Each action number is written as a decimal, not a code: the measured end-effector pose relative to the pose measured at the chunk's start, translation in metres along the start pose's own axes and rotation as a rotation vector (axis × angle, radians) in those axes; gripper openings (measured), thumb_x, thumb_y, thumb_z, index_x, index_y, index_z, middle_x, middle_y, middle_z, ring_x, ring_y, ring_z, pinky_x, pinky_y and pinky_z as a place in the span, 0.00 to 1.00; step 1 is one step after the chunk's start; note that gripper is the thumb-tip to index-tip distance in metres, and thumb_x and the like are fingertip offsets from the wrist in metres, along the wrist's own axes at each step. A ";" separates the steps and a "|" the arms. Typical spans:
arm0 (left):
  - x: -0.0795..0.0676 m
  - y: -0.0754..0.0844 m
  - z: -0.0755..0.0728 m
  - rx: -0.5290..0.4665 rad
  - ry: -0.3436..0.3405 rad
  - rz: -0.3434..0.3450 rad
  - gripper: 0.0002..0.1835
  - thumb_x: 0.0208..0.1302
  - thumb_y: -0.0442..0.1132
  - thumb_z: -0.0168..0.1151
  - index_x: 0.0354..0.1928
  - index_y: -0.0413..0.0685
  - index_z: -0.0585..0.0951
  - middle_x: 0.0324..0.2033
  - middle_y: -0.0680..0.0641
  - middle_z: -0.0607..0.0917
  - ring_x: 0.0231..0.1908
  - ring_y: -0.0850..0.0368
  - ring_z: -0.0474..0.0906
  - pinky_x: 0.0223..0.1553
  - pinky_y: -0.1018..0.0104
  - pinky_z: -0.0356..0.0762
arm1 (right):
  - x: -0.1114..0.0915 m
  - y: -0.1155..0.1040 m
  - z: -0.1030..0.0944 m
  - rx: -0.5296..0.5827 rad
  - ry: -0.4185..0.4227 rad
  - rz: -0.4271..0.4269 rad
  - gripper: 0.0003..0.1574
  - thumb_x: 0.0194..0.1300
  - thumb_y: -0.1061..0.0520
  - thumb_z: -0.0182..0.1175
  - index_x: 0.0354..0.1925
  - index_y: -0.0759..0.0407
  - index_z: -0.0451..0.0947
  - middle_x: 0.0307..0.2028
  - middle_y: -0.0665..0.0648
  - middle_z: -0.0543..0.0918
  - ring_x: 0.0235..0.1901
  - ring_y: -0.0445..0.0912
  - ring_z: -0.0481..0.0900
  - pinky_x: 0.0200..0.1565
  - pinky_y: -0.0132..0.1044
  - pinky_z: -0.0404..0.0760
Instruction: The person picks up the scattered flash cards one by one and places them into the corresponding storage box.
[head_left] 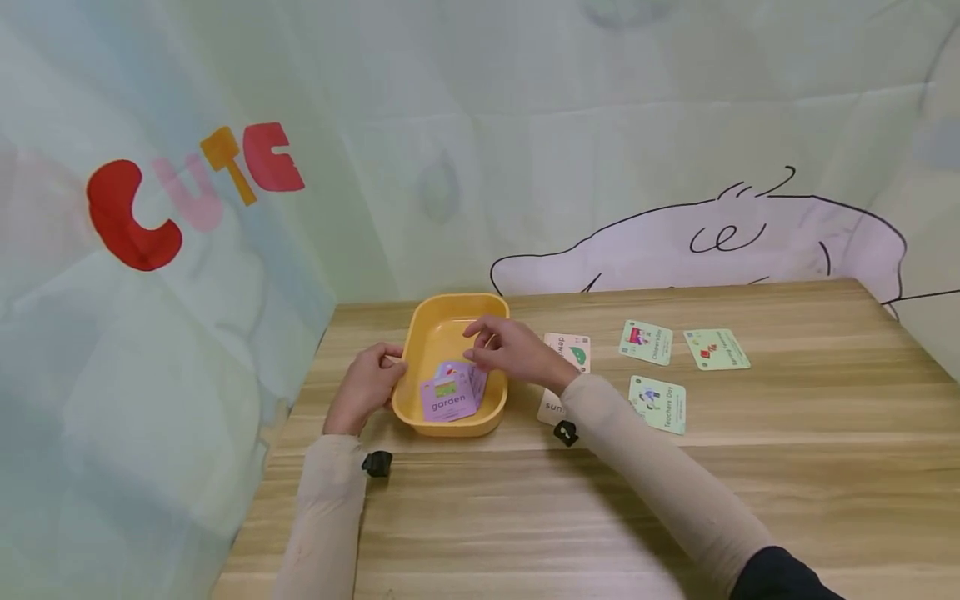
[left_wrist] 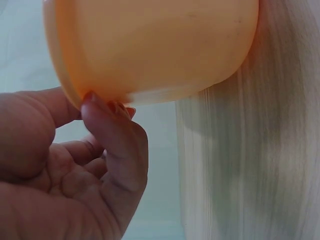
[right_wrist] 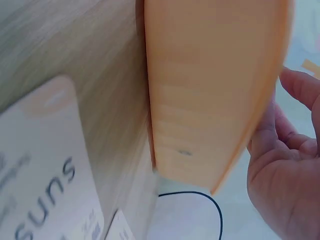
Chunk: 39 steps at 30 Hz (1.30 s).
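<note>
A yellow plastic basin point(head_left: 450, 430) stands at the table's left side. My left hand point(head_left: 365, 387) pinches its left rim between thumb and fingers, seen closely in the left wrist view. Inside, a purple card reading "garden" point(head_left: 450, 404) overlaps other purple and blue cards near the front end. Over the basin's right side hovers my right hand point(head_left: 513, 352), fingers loosely bent, with nothing visible between them. In the right wrist view, the basin's wall point(right_wrist: 215, 90) hides part of that hand's fingers.
Right of the basin lie two pale cards, one with a green leaf point(head_left: 577, 354), one reading "sun" point(head_left: 551, 406), partly covered by my right arm. Farther right are green cards for Children's Day point(head_left: 647, 342) and Teachers' Day point(head_left: 660, 404), plus another green card point(head_left: 717, 348). Fabric walls border the table.
</note>
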<state>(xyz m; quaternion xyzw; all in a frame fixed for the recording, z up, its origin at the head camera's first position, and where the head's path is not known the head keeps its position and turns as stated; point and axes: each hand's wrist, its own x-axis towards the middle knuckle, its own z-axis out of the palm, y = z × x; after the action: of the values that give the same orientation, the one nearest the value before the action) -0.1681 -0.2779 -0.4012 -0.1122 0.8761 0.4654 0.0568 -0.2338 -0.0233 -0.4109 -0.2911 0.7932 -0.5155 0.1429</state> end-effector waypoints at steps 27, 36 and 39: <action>0.000 0.001 0.001 -0.014 -0.016 -0.007 0.17 0.77 0.39 0.52 0.62 0.39 0.73 0.39 0.42 0.75 0.27 0.54 0.77 0.26 0.64 0.80 | -0.061 0.018 -0.066 -0.023 -0.010 0.060 0.22 0.70 0.54 0.65 0.59 0.57 0.75 0.44 0.58 0.80 0.39 0.52 0.83 0.44 0.48 0.87; 0.003 -0.001 0.001 -0.017 -0.022 0.000 0.17 0.76 0.38 0.53 0.61 0.38 0.74 0.38 0.42 0.75 0.27 0.54 0.77 0.25 0.66 0.78 | -0.079 0.026 -0.092 -0.045 0.022 0.134 0.29 0.70 0.55 0.66 0.64 0.63 0.71 0.46 0.61 0.79 0.41 0.57 0.85 0.44 0.48 0.87; 0.003 -0.001 0.001 -0.018 -0.021 -0.003 0.17 0.76 0.38 0.53 0.61 0.39 0.74 0.38 0.42 0.75 0.26 0.54 0.76 0.25 0.66 0.78 | -0.082 0.030 -0.100 -0.039 0.044 0.163 0.28 0.70 0.56 0.66 0.63 0.63 0.71 0.46 0.62 0.78 0.41 0.56 0.85 0.45 0.48 0.87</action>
<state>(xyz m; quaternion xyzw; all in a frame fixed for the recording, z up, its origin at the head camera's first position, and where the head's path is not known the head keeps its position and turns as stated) -0.1707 -0.2780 -0.4025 -0.1093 0.8711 0.4743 0.0656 -0.2314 0.1090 -0.4017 -0.2172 0.8269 -0.4929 0.1612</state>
